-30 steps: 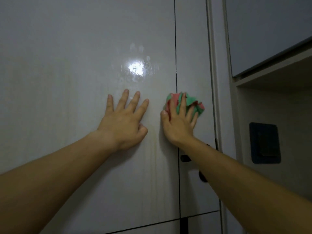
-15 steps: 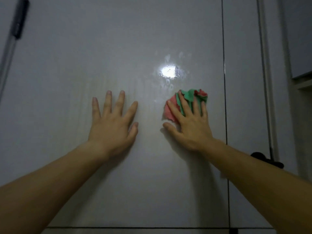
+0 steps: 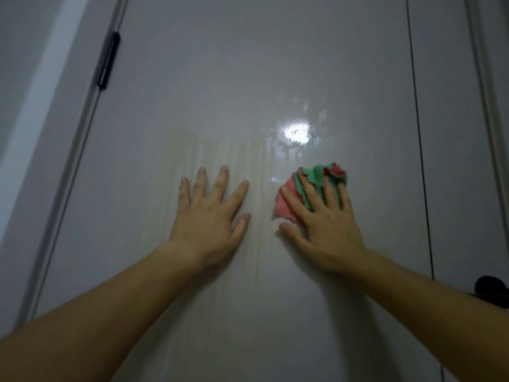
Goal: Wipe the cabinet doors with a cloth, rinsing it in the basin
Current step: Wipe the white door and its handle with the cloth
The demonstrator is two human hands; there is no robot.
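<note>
Your forearms run out of the bottom corners of the view, so only the wrists and hands are fully seen. A dark, rounded object (image 3: 493, 289) at the right edge is half hidden behind your right forearm and cut off by the frame; you cannot tell what it is. The lower part of the cabinet door (image 3: 248, 78) is out of view, and faint vertical streaks below the bright glare spot (image 3: 297, 131) are hard to read as wet or dry.

Your right hand (image 3: 327, 227) lies flat against the cabinet door with the fingers spread, pressing a bunched red-and-green cloth (image 3: 316, 175) to the surface. The cloth sits under the fingers and upper palm: green folds show past the fingertips at the top, and a red flap shows to the left between the index finger and thumb. How much cloth is under the palm is hidden. The cloth lies just below and to the right of the glare spot.

Your left hand (image 3: 210, 216) rests open and empty on the same door, fingers splayed, near the right hand but apart from it and from the cloth.

A dark hinge (image 3: 108, 60) sits on the door's left edge, and a thin vertical seam (image 3: 416, 106) runs to the right of the cloth.
</note>
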